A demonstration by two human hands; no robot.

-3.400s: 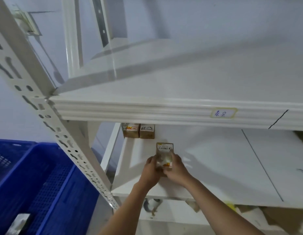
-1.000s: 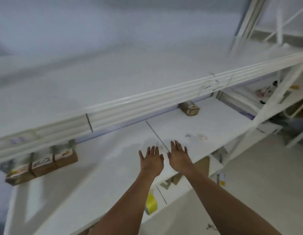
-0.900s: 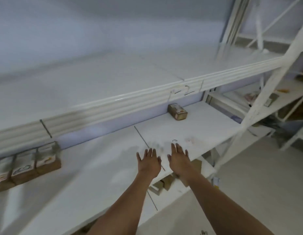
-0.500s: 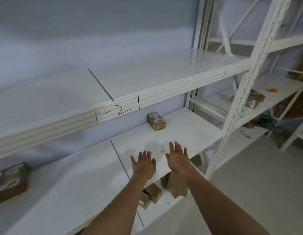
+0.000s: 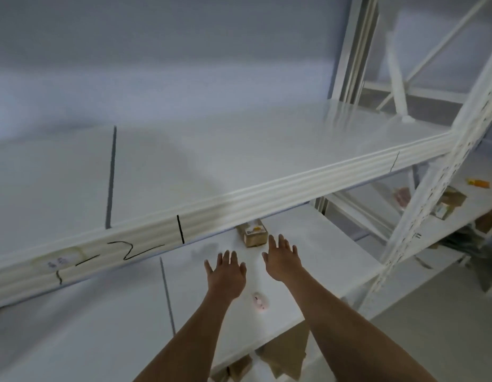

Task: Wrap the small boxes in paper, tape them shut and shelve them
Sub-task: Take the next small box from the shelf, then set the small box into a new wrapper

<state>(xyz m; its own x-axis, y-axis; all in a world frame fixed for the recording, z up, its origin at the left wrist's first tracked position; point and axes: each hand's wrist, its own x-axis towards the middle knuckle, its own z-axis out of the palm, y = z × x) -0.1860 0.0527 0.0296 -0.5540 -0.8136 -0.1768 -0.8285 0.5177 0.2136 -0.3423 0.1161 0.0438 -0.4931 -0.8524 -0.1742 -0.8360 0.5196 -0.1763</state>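
The box (image 5: 254, 235) sits at the back of the middle shelf (image 5: 316, 244), partly tucked under the lip of the upper shelf (image 5: 239, 161). My right hand (image 5: 282, 257) hovers just short of it and my left hand (image 5: 225, 274) beside that, both empty with fingers spread flat. A small pink thing (image 5: 260, 301) lies near the shelf's front edge between my arms. My judgement: reaching in fast, I could knock my knuckles on the lip, shove the box deeper, or sweep the pink thing off with a forearm.

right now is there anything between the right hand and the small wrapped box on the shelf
Nothing: in the head view only bare white shelf separates the right hand fingertips from the small wrapped box. The pink object lies nearer, behind the hands.
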